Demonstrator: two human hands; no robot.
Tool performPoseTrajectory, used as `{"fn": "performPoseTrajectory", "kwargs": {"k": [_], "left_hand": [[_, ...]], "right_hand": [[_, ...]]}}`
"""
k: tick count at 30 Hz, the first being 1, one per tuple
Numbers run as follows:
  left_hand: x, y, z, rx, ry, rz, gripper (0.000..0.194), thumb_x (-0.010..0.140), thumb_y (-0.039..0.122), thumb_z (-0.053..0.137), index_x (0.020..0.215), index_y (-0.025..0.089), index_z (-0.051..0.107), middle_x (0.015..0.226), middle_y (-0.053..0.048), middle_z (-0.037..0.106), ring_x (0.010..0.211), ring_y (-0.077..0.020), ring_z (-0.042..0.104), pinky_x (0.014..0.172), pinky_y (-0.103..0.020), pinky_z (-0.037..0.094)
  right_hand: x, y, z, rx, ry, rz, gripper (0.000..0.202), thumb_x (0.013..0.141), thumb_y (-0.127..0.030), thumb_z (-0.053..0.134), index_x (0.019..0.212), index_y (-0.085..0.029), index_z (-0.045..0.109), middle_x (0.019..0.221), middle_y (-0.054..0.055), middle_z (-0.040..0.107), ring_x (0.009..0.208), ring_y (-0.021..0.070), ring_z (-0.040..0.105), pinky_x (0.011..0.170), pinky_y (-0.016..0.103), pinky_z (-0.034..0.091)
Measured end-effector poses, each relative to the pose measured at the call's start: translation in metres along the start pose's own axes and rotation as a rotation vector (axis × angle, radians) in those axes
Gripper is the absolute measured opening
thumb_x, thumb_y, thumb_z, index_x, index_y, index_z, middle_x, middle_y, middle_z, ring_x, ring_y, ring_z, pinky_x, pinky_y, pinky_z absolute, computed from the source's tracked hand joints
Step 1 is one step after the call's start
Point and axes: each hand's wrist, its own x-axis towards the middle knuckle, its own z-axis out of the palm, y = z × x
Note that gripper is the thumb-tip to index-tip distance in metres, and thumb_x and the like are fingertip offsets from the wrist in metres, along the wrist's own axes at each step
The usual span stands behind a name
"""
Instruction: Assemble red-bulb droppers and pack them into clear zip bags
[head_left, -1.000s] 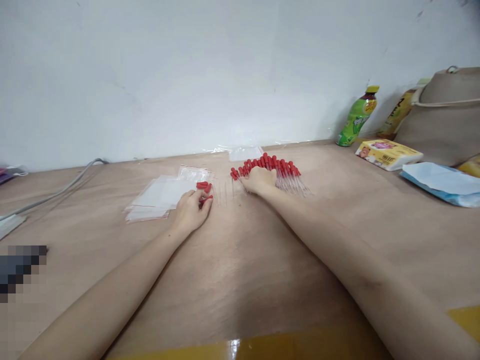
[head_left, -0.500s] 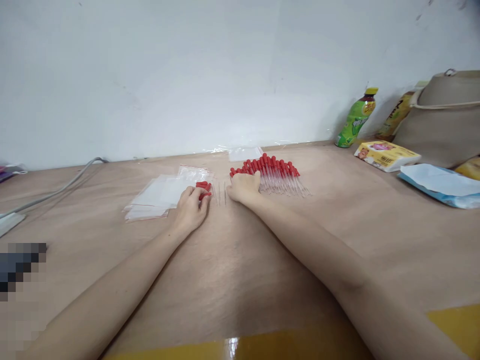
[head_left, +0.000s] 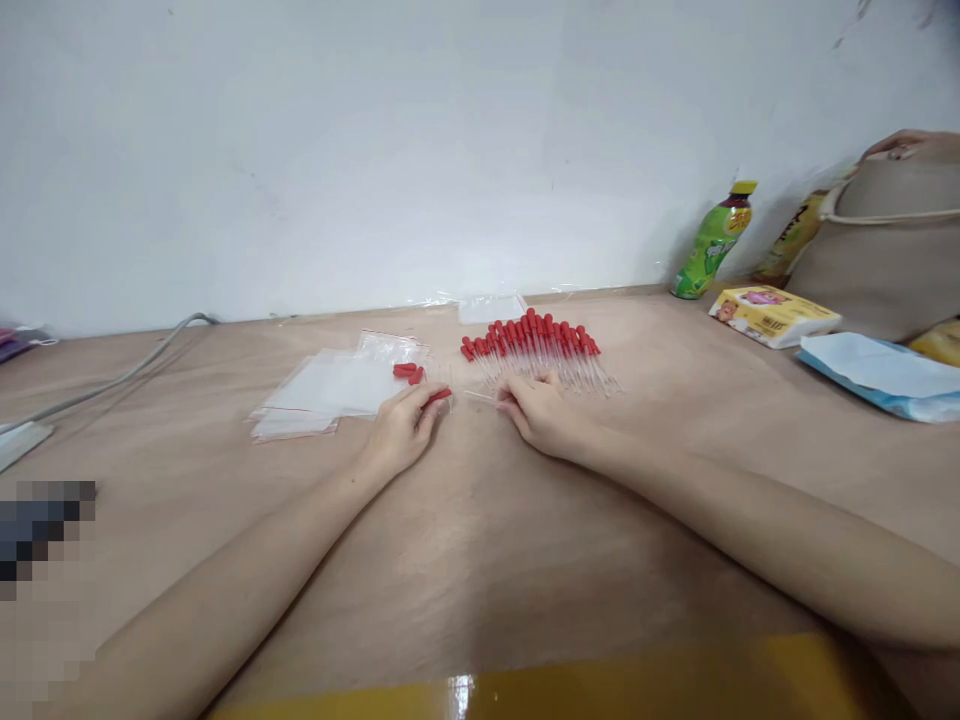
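My left hand (head_left: 405, 425) pinches a red rubber bulb (head_left: 440, 396), its open end toward the right. Facing it across a small gap, my right hand (head_left: 536, 410) holds a thin clear tube (head_left: 480, 396) that points left. Loose red bulbs (head_left: 406, 370) lie just behind my left fingers, on the edge of the clear plastic bags (head_left: 322, 385). Behind my right hand is a fanned row of red-topped droppers (head_left: 536, 335), their clear tubes toward me.
A green bottle (head_left: 714, 240), a yellow tissue pack (head_left: 772, 315), a blue-and-white packet (head_left: 877, 375) and a beige bag (head_left: 892, 240) stand or lie at the right. Another person's hand (head_left: 900, 142) touches the bag's top. A grey cable (head_left: 142, 362) runs at the left.
My left hand has moved right and nearer with a red bulb. My right hand has drawn back rightward with a tube in its fingers. Another person's hand has appeared at the bag.
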Motion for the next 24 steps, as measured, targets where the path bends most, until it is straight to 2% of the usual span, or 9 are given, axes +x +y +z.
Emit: {"fn": "performPoseTrajectory", "kwargs": {"k": [3, 6, 11, 17, 24], "left_hand": [[-0.001, 0.01, 0.0, -0.013, -0.034, 0.028, 0.022, 0.087, 0.029, 0.043, 0.098, 0.018, 0.059, 0.091, -0.005, 0.066, 0.083, -0.0171, 0.06, 0.076, -0.029, 0.047], [-0.002, 0.016, 0.0, -0.04, -0.058, 0.031, 0.021, 0.087, 0.031, 0.046, 0.094, 0.018, 0.061, 0.087, -0.004, 0.066, 0.079, -0.0162, 0.06, 0.074, -0.028, 0.047], [-0.003, 0.016, 0.003, -0.066, -0.08, 0.012, 0.023, 0.087, 0.033, 0.047, 0.097, 0.018, 0.061, 0.086, -0.003, 0.067, 0.075, -0.0151, 0.06, 0.071, -0.027, 0.048], [-0.004, 0.015, 0.005, -0.077, -0.049, 0.02, 0.022, 0.086, 0.032, 0.049, 0.096, 0.018, 0.063, 0.082, -0.003, 0.068, 0.07, -0.0138, 0.06, 0.069, -0.025, 0.048], [-0.003, 0.018, 0.005, -0.278, -0.057, -0.029, 0.021, 0.084, 0.029, 0.05, 0.093, 0.016, 0.064, 0.081, -0.002, 0.068, 0.07, -0.0131, 0.061, 0.066, -0.023, 0.049]], "right_hand": [[-0.013, 0.007, 0.002, 0.069, 0.113, -0.042, 0.02, 0.088, -0.019, 0.039, 0.102, -0.015, 0.052, 0.098, 0.008, 0.064, 0.086, 0.0164, 0.056, 0.081, 0.032, 0.027], [-0.014, 0.005, 0.002, 0.084, 0.153, -0.054, 0.02, 0.088, -0.02, 0.039, 0.101, -0.017, 0.055, 0.099, 0.007, 0.064, 0.086, 0.0155, 0.056, 0.08, 0.032, 0.026], [-0.012, 0.001, -0.001, 0.067, 0.113, -0.147, 0.021, 0.089, -0.022, 0.038, 0.097, -0.018, 0.057, 0.092, 0.005, 0.064, 0.08, 0.0145, 0.054, 0.078, 0.032, 0.023], [-0.013, 0.003, -0.002, 0.1, 0.079, -0.165, 0.019, 0.087, -0.021, 0.04, 0.097, -0.018, 0.056, 0.088, 0.004, 0.062, 0.074, 0.0131, 0.052, 0.076, 0.031, 0.022], [-0.013, 0.003, -0.005, 0.191, 0.029, -0.18, 0.017, 0.087, -0.02, 0.041, 0.094, -0.018, 0.057, 0.08, 0.001, 0.058, 0.073, 0.012, 0.05, 0.076, 0.03, 0.022]]}}
